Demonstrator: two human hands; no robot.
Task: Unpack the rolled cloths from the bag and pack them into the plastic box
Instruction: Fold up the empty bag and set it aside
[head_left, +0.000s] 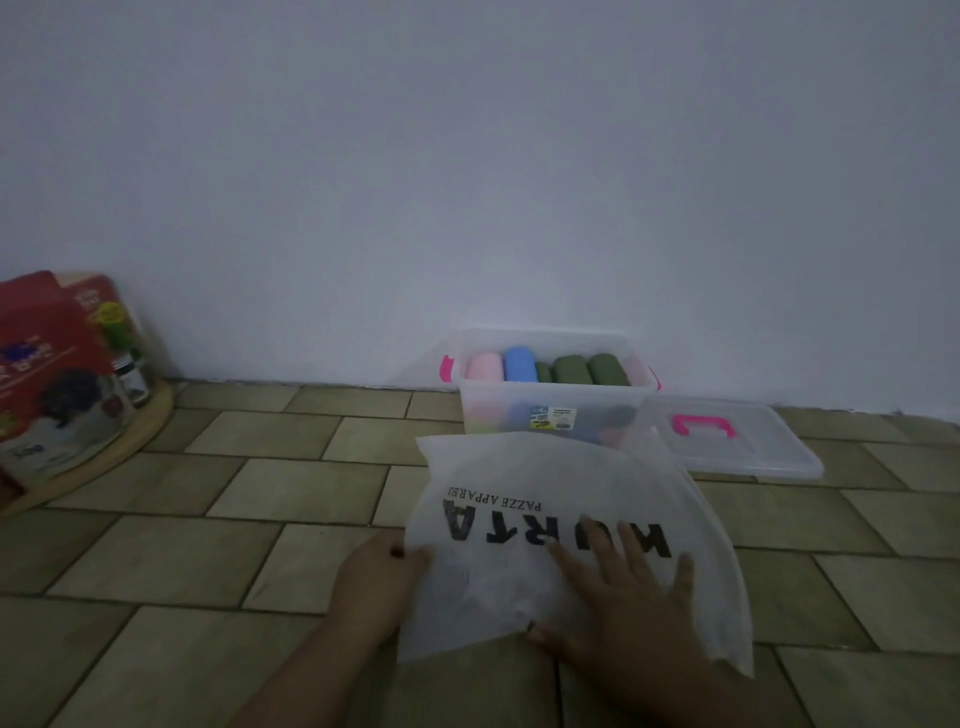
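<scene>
Left grip (382, 566) pinches the edge of the bag (519, 467), right grip (623, 597) lies flat and open on it; it looks thin and floppy on the floor (260, 499), and soft rolled cloths (519, 366) sit in the plastic box (488, 410)

Right hand (623, 597) presses the bag (519, 467) (left hand (379, 571) pinches its edge).

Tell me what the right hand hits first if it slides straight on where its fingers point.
The right hand lies flat on the white bag, pointing away. Sliding on past the bag's edge, it would probably meet the plastic box first, though depth is unclear.
</scene>
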